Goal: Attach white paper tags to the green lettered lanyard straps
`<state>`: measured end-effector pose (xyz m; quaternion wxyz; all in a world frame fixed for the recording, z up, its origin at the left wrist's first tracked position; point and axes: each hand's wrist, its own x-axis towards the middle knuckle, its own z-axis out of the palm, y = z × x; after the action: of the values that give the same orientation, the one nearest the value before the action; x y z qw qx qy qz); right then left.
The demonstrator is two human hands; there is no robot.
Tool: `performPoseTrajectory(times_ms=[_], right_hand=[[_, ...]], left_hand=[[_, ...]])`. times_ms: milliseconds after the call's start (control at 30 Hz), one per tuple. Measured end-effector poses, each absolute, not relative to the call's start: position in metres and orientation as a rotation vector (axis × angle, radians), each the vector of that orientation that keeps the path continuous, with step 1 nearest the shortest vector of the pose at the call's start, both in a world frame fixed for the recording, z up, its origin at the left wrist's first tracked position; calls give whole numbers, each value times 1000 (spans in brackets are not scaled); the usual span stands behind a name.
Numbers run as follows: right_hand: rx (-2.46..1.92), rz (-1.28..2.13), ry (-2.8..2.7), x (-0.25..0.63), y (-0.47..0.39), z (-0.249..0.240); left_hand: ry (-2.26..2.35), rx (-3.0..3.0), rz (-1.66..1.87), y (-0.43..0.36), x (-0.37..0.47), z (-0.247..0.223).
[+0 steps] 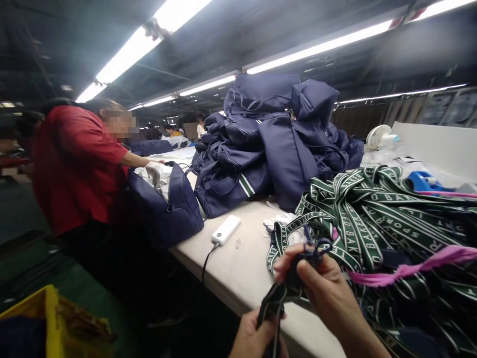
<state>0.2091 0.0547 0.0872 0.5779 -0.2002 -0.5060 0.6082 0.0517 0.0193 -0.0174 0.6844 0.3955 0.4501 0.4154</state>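
My left hand (pixel 257 333), low in the view, is closed around a dark green strap (pixel 274 303) with pale edge lines. Up and to the right, my right hand (pixel 324 278) grips the dark, bunched end of the strap between thumb and fingers, with thin navy loops (pixel 316 248) sticking out above it. Both hands are in front of the table's edge. Just beyond them lies a large heap of green and white lettered straps (pixel 357 219), with a pink strip (pixel 417 268) across it.
Navy bags (pixel 286 154) are piled high on the pale table (pixel 223 268). A white power bank (pixel 226 229) with a black cable lies near its edge. At left, a person in red (pixel 82 169) handles a navy bag (pixel 167 214). A yellow crate (pixel 52 318) stands lower left.
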Motion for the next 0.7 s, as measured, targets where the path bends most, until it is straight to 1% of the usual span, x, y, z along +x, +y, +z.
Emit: performPoseTrajectory(times_ms=[67,167,233,300,400,533,700], right_hand=[[-370,1380,-1491,200,43,70],[-176,1124,-1928,180,33,27],[-126,984,-2038,171,28,2],[-216,846,-2105,171,22,-12],[-366,696,-2155,182,14,-10],[-395,646,-2088,187,9,-3],[-420,574,-2061,184,4,-11]], left_hand=[[1049,738,1082,25,44,-4],[1066,534,1324,38,33,18],[1066,426,1405,45,28,26],[1070,369,1431,49,27,29],[1083,334,1396,50,30,27],[1118,275,1332,51,32,28],[1111,241,1243,53,26,31]])
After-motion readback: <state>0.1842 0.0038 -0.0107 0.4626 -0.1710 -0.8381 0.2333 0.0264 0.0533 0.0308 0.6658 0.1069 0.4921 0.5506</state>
